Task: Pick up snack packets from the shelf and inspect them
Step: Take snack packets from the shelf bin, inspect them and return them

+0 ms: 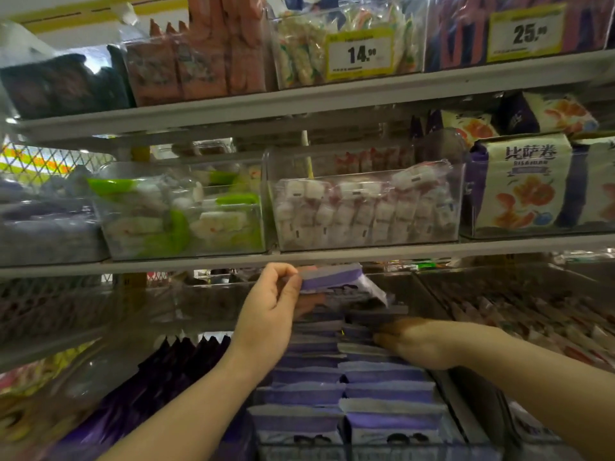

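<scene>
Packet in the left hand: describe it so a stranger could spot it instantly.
Find the clear bin of white-wrapped sweets on the middle shelf. Just under that shelf's front edge, the left hand pinches a purple packet. It alone is lifted clear above the two rows of matching purple packets below.

Two yellow price tags (360, 54) at one o'clock. Two rows of purple packets (299, 395) at six o'clock, one purple packet (332, 277) at centre. Two grips: left grip (269, 311), right grip (419, 341).
</scene>
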